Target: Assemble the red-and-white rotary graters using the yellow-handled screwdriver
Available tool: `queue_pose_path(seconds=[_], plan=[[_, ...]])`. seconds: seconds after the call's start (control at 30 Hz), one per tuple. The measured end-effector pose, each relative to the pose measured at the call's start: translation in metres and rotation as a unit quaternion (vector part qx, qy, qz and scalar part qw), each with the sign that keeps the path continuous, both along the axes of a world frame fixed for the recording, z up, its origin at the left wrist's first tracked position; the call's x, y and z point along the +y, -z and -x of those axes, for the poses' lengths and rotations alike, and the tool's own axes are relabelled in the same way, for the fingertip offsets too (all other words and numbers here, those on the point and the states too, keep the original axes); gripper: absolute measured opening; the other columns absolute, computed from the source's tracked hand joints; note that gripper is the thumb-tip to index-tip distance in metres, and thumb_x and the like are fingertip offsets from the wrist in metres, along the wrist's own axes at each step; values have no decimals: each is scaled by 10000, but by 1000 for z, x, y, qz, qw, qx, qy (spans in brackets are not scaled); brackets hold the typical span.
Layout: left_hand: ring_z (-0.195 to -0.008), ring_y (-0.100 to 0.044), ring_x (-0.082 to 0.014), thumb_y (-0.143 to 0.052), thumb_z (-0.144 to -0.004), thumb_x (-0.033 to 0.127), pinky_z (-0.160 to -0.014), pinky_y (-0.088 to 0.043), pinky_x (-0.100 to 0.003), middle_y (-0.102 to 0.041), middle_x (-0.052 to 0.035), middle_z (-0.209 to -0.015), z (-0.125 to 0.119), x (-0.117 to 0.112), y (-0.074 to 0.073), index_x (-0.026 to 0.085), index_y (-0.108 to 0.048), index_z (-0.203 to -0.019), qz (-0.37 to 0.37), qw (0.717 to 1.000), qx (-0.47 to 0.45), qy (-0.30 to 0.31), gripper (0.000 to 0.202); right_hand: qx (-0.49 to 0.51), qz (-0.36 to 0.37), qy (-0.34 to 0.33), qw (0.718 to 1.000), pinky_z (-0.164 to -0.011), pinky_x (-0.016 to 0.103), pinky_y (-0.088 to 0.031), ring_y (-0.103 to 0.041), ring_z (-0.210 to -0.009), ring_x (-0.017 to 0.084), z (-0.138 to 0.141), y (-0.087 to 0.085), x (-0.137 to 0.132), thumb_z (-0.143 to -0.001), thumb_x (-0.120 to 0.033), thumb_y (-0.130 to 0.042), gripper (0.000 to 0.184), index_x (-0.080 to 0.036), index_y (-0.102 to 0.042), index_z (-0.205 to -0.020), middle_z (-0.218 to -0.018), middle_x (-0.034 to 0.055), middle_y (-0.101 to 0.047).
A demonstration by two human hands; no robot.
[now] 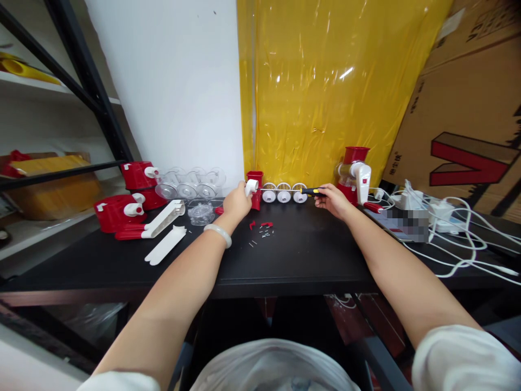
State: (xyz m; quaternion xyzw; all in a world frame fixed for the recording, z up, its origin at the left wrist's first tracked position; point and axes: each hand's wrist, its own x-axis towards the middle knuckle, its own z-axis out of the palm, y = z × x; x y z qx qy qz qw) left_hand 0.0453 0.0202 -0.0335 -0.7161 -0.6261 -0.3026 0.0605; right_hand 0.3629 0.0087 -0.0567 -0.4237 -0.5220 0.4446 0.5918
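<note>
My left hand (237, 205), wearing a pale bangle, is closed around a white part (251, 187) with a round end. A red piece (220, 210) shows on the far side of that hand; whether it joins the white part I cannot tell. My right hand (334, 202) grips a screwdriver (311, 191) with a black and yellow handle. Its long shaft points left, with the tip at the white part's round end. Small red pieces (266, 224) and several screws (253, 244) lie on the black table (301, 260) below. Behind my left hand stands a red hopper-like part (255, 202).
Red housings (118, 213), white and red crank handles (163, 220), a white cover strip (166, 245) and clear plastic parts (201, 213) sit left. Three round white-based parts (284, 194) stand at the back. An assembled red-and-white device (353, 174), a tablet (401, 225) and white cables (468, 255) occupy the right.
</note>
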Motion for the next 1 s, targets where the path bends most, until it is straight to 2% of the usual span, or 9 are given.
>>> queue_pose_path(seconds=[0.3,0.6,0.8,1.0], plan=[[-946,-662,-275,-471,-903,403,-753,-479,-342,-701,-109,-1030,0,2,0,221,-497,-1172,-1,1000,-2,2,325,-26,-19,31,999,-514,240,-477,-567,-493,98,-1,5,5,-705,-541,-746,448,-224,-456,-831,-625,-28,-611],[-944,-661,-273,-463,-907,403,-759,-478,-343,-699,-113,-1018,0,0,-1,219,-498,-1177,3,1000,-3,2,329,-110,-52,73,990,-474,290,-476,-464,-397,116,-5,11,12,-751,-675,-633,475,-240,-445,-720,-465,-57,-472],[-935,-662,-271,-469,-905,384,-761,-477,-345,-700,-111,-1020,0,-1,0,224,-495,-1178,1,1000,2,7,317,-81,-22,90,992,-471,255,-476,-542,-455,119,-3,8,11,-787,-600,-637,403,-239,-460,-814,-561,-33,-574],[-962,-658,-268,-466,-909,399,-787,-476,-346,-698,-111,-1037,1,1,0,222,-493,-1190,7,1000,-4,0,333,-15,4,-8,1000,-534,264,-491,-590,-509,128,-2,2,2,-730,-416,-653,333,-249,-413,-889,-625,-39,-613]])
